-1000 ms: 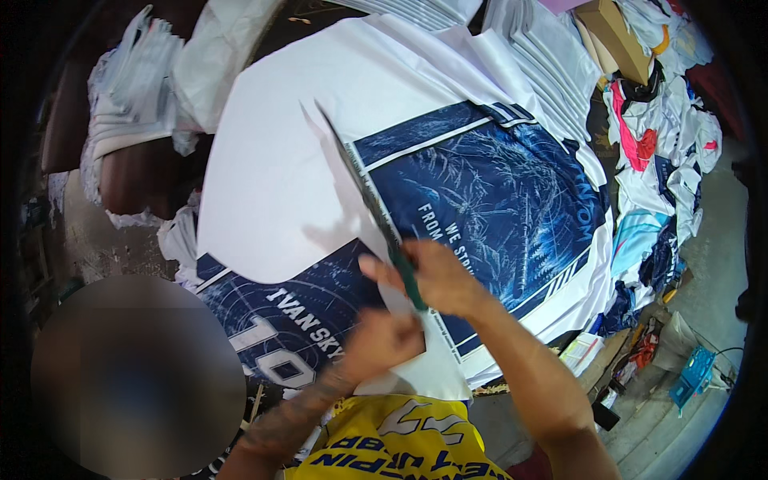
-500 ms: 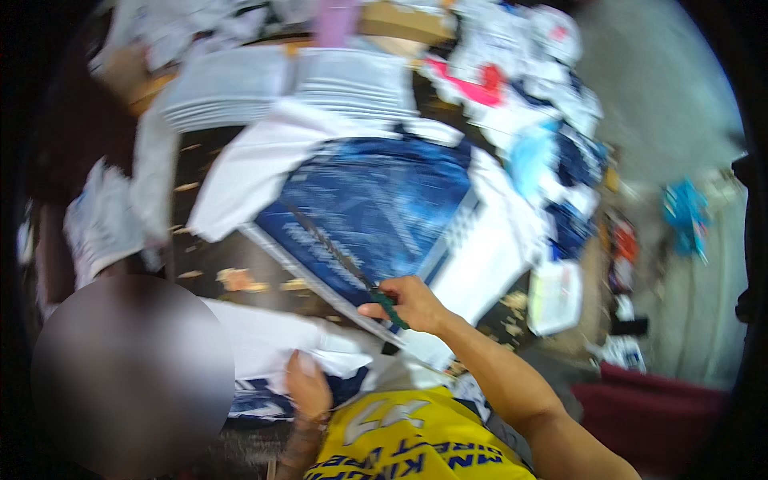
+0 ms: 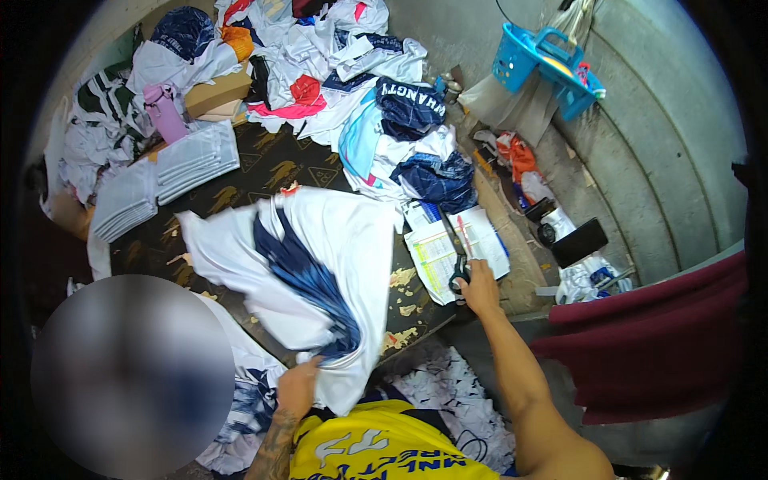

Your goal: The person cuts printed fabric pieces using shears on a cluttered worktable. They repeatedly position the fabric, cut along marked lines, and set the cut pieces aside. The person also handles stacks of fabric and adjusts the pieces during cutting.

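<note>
In my left hand (image 3: 298,388) I grip the near end of a white and navy-blue shirt (image 3: 356,240), which lies bunched and folded over on the dark table. My right hand (image 3: 482,286) reaches to the table's right side, closed on the dark handle of a pair of scissors (image 3: 460,270). The scissors are over an open booklet of printed sheets (image 3: 432,254), with the blades pointing away from me. Whether they rest on the paper I cannot tell.
Stacks of folded white cloth (image 3: 196,164) lie at the far left beside a purple bottle (image 3: 166,116). Heaped garments (image 3: 432,176) cover the back and right of the table (image 3: 276,164). A blue basket (image 3: 552,68) hangs by the wall. Fabric scraps (image 3: 452,392) lie below the table's near edge.
My right hand has carried the scissors from the shirt to the booklet at right. The shirt, spread flat before, is now bunched, with my left hand holding its near end. The view has turned right.
</note>
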Motion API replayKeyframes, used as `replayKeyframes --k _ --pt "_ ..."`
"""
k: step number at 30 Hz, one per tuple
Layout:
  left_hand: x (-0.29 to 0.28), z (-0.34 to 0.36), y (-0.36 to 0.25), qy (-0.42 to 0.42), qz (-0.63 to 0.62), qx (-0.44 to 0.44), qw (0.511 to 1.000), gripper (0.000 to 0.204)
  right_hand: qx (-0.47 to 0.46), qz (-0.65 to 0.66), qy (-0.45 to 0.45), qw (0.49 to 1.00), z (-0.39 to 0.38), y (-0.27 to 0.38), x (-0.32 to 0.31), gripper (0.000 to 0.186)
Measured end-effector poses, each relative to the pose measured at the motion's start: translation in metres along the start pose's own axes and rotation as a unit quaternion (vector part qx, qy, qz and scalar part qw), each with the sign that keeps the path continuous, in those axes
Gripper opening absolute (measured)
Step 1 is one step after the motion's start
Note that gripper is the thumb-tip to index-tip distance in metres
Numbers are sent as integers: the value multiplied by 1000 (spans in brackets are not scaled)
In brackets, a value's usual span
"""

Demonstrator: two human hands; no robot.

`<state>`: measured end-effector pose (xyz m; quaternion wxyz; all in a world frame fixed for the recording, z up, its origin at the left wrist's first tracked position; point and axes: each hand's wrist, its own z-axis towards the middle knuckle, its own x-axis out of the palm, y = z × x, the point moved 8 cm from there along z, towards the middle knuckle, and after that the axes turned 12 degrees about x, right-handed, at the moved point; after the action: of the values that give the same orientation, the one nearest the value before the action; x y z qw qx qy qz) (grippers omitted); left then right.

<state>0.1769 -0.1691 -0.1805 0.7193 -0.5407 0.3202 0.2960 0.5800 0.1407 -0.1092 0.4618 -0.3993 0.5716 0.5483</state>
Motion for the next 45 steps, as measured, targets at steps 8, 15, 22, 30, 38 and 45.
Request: replayKeyframes --k 8,15,22,30,38,45 --pt "-13 -56 52 -119 84 -265 953 49 -371 50 441 816 -219 240 67 87" --pt "-134 -189 14 -89 -11 -486 869 51 -274 415 -17 867 41 385 -88 76" --pt "-229 -237 -15 -742 -487 -134 441 45 -494 240 422 721 -324 430 -17 72" --pt "-406 -155 81 -413 246 -112 870 55 -252 307 462 793 -310 316 51 23" --pt "-177 -219 155 -120 282 -399 864 68 64 364 272 889 -231 99 65 31" --pt "-160 -180 161 -147 207 -330 909 74 -267 113 110 951 -210 218 82 59"
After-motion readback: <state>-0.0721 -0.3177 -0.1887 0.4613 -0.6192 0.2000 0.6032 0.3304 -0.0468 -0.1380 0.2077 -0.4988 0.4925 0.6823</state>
